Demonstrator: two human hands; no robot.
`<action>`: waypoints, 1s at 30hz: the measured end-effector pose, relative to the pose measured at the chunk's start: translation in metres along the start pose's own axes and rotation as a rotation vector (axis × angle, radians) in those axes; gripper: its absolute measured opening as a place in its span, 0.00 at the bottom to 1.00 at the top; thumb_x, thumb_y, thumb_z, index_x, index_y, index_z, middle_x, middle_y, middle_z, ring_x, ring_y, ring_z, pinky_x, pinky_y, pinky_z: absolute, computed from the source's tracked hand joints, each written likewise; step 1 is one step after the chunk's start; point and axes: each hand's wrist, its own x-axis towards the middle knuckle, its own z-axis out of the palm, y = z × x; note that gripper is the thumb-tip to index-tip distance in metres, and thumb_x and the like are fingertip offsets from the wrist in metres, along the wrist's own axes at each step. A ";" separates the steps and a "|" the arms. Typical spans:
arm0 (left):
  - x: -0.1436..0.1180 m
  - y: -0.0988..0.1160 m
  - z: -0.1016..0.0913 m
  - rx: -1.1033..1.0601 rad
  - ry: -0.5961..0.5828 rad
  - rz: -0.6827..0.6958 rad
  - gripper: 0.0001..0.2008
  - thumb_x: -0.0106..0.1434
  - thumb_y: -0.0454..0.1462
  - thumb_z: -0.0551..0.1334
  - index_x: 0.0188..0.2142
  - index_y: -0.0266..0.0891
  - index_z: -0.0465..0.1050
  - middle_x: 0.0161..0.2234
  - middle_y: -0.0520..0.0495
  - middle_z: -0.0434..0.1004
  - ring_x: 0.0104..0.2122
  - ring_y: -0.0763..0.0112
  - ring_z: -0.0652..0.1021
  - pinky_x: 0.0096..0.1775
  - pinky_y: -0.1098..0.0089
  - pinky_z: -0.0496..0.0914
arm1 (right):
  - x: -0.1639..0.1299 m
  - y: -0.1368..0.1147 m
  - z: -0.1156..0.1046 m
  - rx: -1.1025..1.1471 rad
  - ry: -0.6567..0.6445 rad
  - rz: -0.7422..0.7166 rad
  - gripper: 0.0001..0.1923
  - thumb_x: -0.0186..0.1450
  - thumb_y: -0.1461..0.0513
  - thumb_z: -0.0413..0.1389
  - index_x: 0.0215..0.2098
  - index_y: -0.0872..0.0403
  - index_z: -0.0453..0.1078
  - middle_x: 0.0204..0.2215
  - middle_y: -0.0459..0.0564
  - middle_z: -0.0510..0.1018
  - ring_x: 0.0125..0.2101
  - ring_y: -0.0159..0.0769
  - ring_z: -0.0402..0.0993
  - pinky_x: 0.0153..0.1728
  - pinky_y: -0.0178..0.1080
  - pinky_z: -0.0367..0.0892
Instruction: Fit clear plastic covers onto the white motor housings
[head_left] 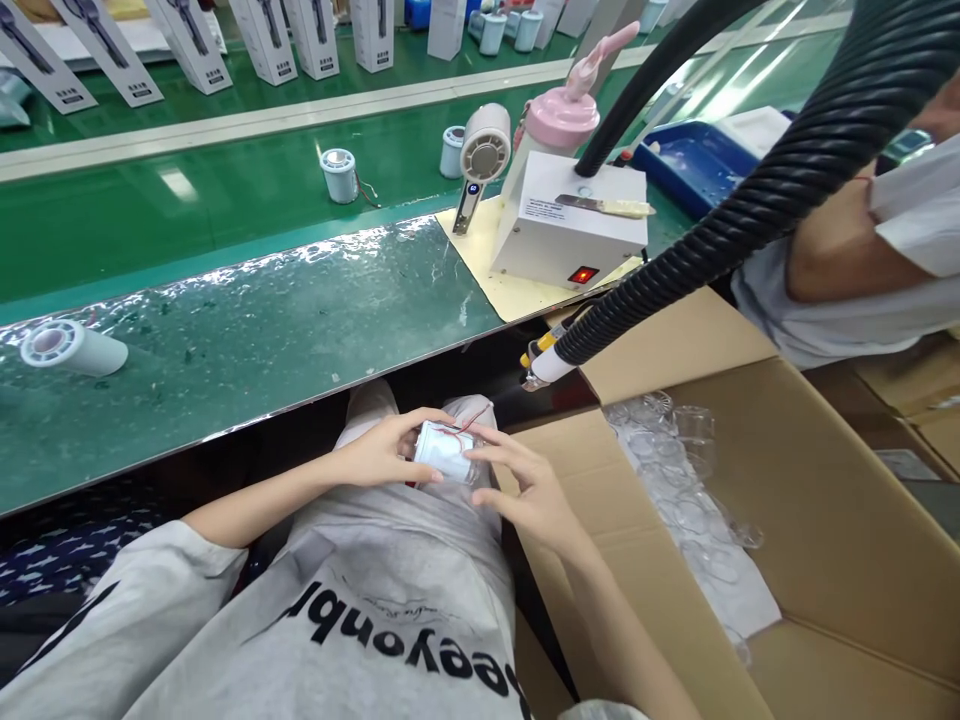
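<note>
Over my lap, my left hand is closed around a pale blue motor housing, a short cylinder lying on its side. Thin red and dark wires run across its top near my fingers. At the cylinder's right end sits a clear plastic cap, partly hidden by fingers. My right hand curves around that cap, thumb below and fingers above. Similar pale cylinders stand on the bench: one with wires, another farther right, and a longer one lying at the left.
A cardboard box with clear plastic caps opens at my right. A black hose with a nozzle hangs above it. On the bench stand a white device, a handheld fan and a pink-topped bottle. A co-worker's arm is at right.
</note>
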 end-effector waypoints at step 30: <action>-0.015 0.012 -0.011 0.307 -0.129 0.374 0.36 0.61 0.42 0.73 0.67 0.51 0.66 0.66 0.39 0.69 0.65 0.51 0.70 0.66 0.51 0.63 | -0.010 -0.016 0.008 0.325 -0.056 0.311 0.25 0.61 0.45 0.67 0.50 0.47 0.70 0.45 0.51 0.81 0.34 0.37 0.79 0.38 0.40 0.79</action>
